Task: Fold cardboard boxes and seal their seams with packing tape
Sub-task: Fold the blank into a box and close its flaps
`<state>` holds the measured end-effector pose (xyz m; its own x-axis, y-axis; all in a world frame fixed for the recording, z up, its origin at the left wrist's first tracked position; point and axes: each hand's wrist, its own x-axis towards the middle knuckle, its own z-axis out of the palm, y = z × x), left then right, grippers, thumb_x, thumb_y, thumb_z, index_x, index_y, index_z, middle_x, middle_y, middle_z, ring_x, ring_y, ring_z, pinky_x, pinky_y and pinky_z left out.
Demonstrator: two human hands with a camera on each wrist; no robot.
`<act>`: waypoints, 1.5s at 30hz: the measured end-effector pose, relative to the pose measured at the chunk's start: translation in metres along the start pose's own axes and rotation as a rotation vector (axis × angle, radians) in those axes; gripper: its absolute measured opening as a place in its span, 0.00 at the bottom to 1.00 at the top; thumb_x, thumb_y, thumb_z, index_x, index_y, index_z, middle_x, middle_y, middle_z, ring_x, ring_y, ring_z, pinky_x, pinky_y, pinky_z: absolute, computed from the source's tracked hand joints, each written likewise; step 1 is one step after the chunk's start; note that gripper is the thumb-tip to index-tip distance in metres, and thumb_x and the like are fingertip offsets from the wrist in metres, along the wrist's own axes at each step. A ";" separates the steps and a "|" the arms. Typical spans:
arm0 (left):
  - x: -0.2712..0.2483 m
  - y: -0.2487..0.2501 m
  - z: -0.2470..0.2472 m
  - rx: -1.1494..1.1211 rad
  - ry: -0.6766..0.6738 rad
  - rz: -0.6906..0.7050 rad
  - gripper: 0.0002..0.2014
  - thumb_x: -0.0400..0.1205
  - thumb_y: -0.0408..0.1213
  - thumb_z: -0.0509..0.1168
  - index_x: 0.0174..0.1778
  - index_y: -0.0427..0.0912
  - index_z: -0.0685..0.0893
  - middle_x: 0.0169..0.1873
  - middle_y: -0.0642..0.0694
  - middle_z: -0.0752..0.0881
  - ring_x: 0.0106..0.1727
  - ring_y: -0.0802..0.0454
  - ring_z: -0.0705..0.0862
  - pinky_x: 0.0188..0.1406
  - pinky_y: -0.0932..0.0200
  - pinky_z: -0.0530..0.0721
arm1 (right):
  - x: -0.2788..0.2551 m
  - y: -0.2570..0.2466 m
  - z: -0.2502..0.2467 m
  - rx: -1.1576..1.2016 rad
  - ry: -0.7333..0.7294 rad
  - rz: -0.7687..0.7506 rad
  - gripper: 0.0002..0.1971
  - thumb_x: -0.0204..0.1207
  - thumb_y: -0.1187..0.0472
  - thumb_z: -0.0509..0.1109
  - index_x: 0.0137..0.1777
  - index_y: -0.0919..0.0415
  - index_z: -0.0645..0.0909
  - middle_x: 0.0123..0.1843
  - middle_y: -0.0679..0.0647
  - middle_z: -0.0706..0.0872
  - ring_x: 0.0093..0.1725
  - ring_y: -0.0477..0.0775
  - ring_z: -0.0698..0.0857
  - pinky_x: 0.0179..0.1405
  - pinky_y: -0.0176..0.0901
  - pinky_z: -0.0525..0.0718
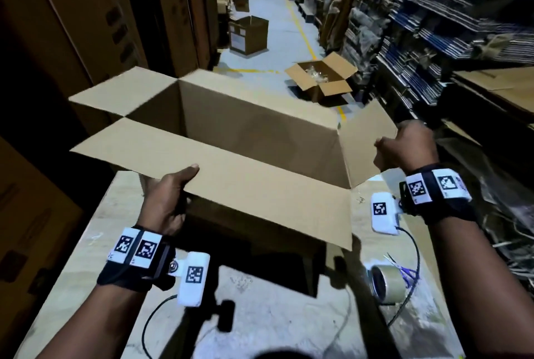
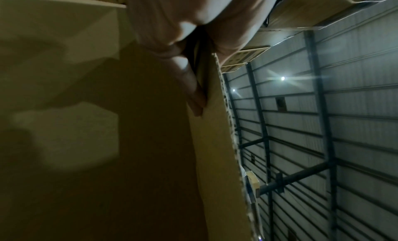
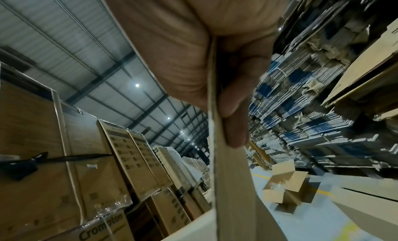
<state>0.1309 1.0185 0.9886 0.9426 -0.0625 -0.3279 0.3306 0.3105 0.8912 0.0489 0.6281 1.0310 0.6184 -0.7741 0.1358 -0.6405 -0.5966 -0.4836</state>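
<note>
A large brown cardboard box (image 1: 254,133) stands open on the table (image 1: 265,327), all flaps spread outward. My left hand (image 1: 170,196) grips the edge of the near long flap (image 1: 231,182), thumb on top and fingers underneath. In the left wrist view the fingers (image 2: 193,98) lie against the flap's underside (image 2: 215,142). My right hand (image 1: 404,147) pinches the right short flap (image 1: 367,139); the right wrist view shows the flap's edge (image 3: 217,142) between thumb and fingers. A roll of packing tape (image 1: 385,283) lies on the table at the near right.
Scissors with purple handles (image 1: 401,267) lie by the tape roll. Tall cartons (image 1: 86,26) rise on the left, racks of bundled flat cardboard (image 1: 450,26) on the right. Two open boxes (image 1: 323,76) sit on the aisle floor beyond. A black stand (image 1: 216,315) leans against the table's front.
</note>
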 end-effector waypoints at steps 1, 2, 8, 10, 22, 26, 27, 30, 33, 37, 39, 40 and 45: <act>-0.001 -0.005 0.003 0.004 -0.014 0.002 0.02 0.83 0.27 0.69 0.49 0.32 0.84 0.26 0.42 0.90 0.17 0.54 0.84 0.13 0.66 0.77 | 0.003 0.001 0.000 -0.020 -0.037 0.014 0.17 0.73 0.59 0.80 0.51 0.73 0.86 0.53 0.73 0.88 0.56 0.72 0.87 0.48 0.53 0.81; 0.000 -0.013 0.004 -0.003 -0.021 0.011 0.03 0.82 0.27 0.69 0.50 0.32 0.86 0.37 0.38 0.93 0.25 0.51 0.89 0.19 0.63 0.82 | 0.002 0.003 0.003 -0.047 -0.081 0.016 0.16 0.73 0.59 0.80 0.52 0.72 0.86 0.54 0.72 0.88 0.57 0.72 0.87 0.49 0.52 0.81; 0.005 -0.088 0.000 0.100 0.092 -0.165 0.28 0.73 0.44 0.80 0.63 0.30 0.84 0.26 0.42 0.77 0.19 0.47 0.75 0.22 0.60 0.75 | -0.023 0.025 0.048 -0.096 -0.172 -0.083 0.15 0.81 0.62 0.72 0.61 0.71 0.79 0.61 0.75 0.84 0.62 0.75 0.83 0.55 0.56 0.81; 0.002 -0.106 -0.010 0.099 0.129 -0.214 0.30 0.74 0.46 0.79 0.65 0.30 0.83 0.26 0.43 0.71 0.15 0.51 0.67 0.20 0.62 0.69 | -0.023 0.028 0.052 -0.090 -0.151 -0.094 0.14 0.82 0.60 0.70 0.62 0.69 0.78 0.61 0.74 0.84 0.62 0.76 0.83 0.55 0.57 0.81; -0.028 -0.144 -0.038 0.289 0.537 -0.163 0.45 0.66 0.38 0.86 0.71 0.41 0.63 0.69 0.26 0.78 0.60 0.37 0.84 0.54 0.45 0.83 | -0.032 -0.001 0.071 -0.173 -0.166 -0.362 0.17 0.78 0.68 0.69 0.65 0.70 0.72 0.54 0.73 0.84 0.56 0.77 0.85 0.48 0.59 0.81; -0.012 -0.140 -0.035 1.143 0.509 0.421 0.53 0.71 0.49 0.80 0.87 0.39 0.56 0.84 0.26 0.56 0.85 0.30 0.54 0.82 0.31 0.57 | -0.036 0.007 0.068 -0.191 -0.193 -0.389 0.19 0.77 0.68 0.68 0.67 0.68 0.71 0.54 0.73 0.85 0.57 0.76 0.85 0.44 0.53 0.73; -0.002 -0.140 -0.030 1.314 0.331 0.571 0.43 0.74 0.53 0.73 0.83 0.40 0.67 0.81 0.27 0.65 0.84 0.28 0.58 0.81 0.29 0.60 | -0.038 0.008 0.068 -0.188 -0.198 -0.392 0.20 0.77 0.68 0.68 0.67 0.67 0.71 0.54 0.72 0.85 0.57 0.76 0.85 0.45 0.53 0.74; 0.018 -0.137 0.013 1.578 -0.248 0.581 0.30 0.80 0.63 0.53 0.74 0.53 0.80 0.72 0.44 0.81 0.80 0.39 0.69 0.81 0.35 0.59 | -0.037 0.012 0.069 -0.165 -0.183 -0.376 0.18 0.78 0.67 0.67 0.67 0.66 0.72 0.53 0.73 0.85 0.55 0.76 0.85 0.43 0.53 0.73; 0.026 -0.145 0.048 1.672 -0.463 0.553 0.27 0.81 0.68 0.49 0.63 0.57 0.82 0.47 0.58 0.82 0.64 0.51 0.79 0.82 0.38 0.54 | -0.031 0.022 0.064 -0.119 -0.156 -0.289 0.16 0.79 0.66 0.66 0.66 0.67 0.73 0.53 0.74 0.85 0.55 0.76 0.85 0.43 0.53 0.73; 0.024 -0.155 0.045 1.659 -0.518 0.596 0.31 0.77 0.73 0.45 0.54 0.55 0.83 0.49 0.58 0.84 0.59 0.55 0.80 0.68 0.47 0.58 | -0.031 0.036 0.055 -0.068 -0.114 -0.156 0.15 0.80 0.67 0.66 0.66 0.69 0.74 0.56 0.75 0.85 0.59 0.77 0.84 0.48 0.57 0.80; 0.015 -0.161 0.031 1.638 -0.488 0.683 0.29 0.79 0.70 0.45 0.51 0.54 0.83 0.47 0.58 0.85 0.55 0.55 0.81 0.63 0.48 0.58 | -0.037 0.038 0.050 -0.067 -0.099 -0.100 0.16 0.81 0.67 0.66 0.67 0.69 0.73 0.57 0.74 0.85 0.60 0.76 0.84 0.50 0.57 0.80; 0.009 -0.163 0.024 1.613 -0.479 0.711 0.27 0.81 0.68 0.46 0.50 0.54 0.84 0.45 0.58 0.84 0.53 0.55 0.81 0.63 0.48 0.59 | -0.043 0.036 0.049 -0.089 -0.099 -0.087 0.18 0.81 0.67 0.66 0.69 0.69 0.73 0.57 0.73 0.85 0.60 0.75 0.84 0.50 0.57 0.81; -0.003 -0.175 0.010 1.562 -0.446 0.793 0.18 0.87 0.58 0.49 0.48 0.56 0.83 0.41 0.59 0.82 0.48 0.56 0.80 0.63 0.49 0.62 | -0.087 -0.001 0.075 -0.128 -0.252 -0.287 0.30 0.81 0.63 0.66 0.83 0.60 0.63 0.54 0.67 0.85 0.55 0.69 0.84 0.51 0.58 0.82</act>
<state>0.0705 0.9552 0.8372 0.7346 -0.6635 0.1417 -0.6700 -0.6767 0.3053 0.0300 0.7116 0.9543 0.8628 -0.5049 0.0255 -0.4668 -0.8151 -0.3431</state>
